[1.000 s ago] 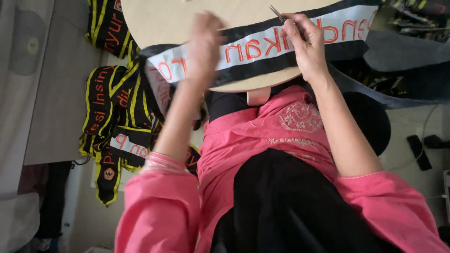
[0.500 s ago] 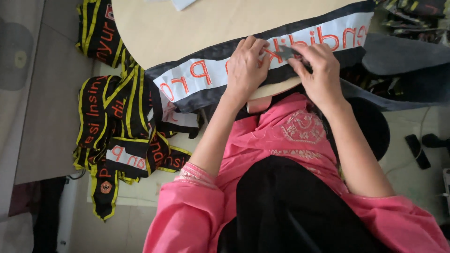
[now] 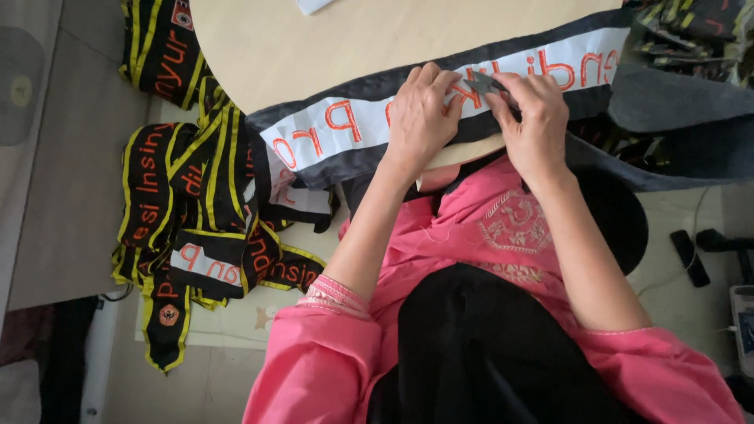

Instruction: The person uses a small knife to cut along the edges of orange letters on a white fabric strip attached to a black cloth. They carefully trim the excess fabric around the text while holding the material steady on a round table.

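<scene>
Head view: left hand [image 3: 420, 118] flat, pressing sash [image 3: 345, 129] on table [image 3: 314, 47]; right hand [image 3: 534, 118] gripping snips [image 3: 481, 83], trimming letters; probably sliding sash along next.

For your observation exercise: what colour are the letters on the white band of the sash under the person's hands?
Orange-red letters on the sash, clearest in the head view, beside the left hand.

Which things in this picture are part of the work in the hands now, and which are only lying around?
In use:
- black sash with white lettered band
- small metal tool, in the right hand
- left hand, pressing the sash
- round table

Lying about:
- pile of black-and-yellow sashes on the floor
- dark objects on the floor, right
</scene>
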